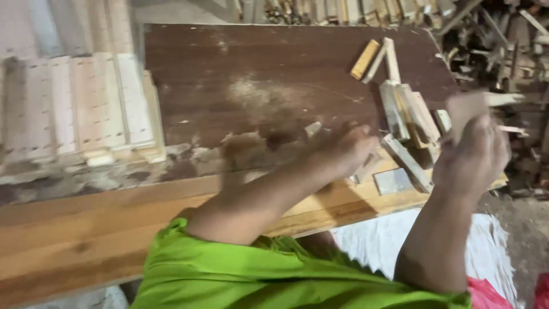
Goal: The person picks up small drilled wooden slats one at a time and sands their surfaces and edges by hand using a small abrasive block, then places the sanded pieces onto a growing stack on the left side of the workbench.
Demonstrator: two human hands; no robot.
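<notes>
So from my feed, here's where things stand. Upper left of the frame there's a neat stack of pale wood strips (86, 106) laid side by side, which I'd read as the finished or sorted part. Over on the right of the dark board (240, 74) there's a loose pile of short wood blocks (409, 117) lying every which way, so I'd guess a good chunk of the work is left. A few more offcuts (374, 57) sit near the top right of the board, apart from the main pile.

My left hand (343, 150) is stretched out across the middle of the frame, forearm coming up from the green sleeve (229, 274) at the bottom, palm down and low over the board just left of the loose pile. Fingers look curled, but it's all motion blur and I can't tell if anything is in them.

My right hand (472, 151) is raised at the right side of the frame, above the board's near right corner, wrist bent upward. It seems to be closed round a pale wood piece (477, 103) that sticks out of the top of the fist toward the right, though the blur makes the grip itself hard to read.

Scrap wood (503, 34) is heaped in the upper right background, and the light plank (86, 229) runs along the near edge.
</notes>
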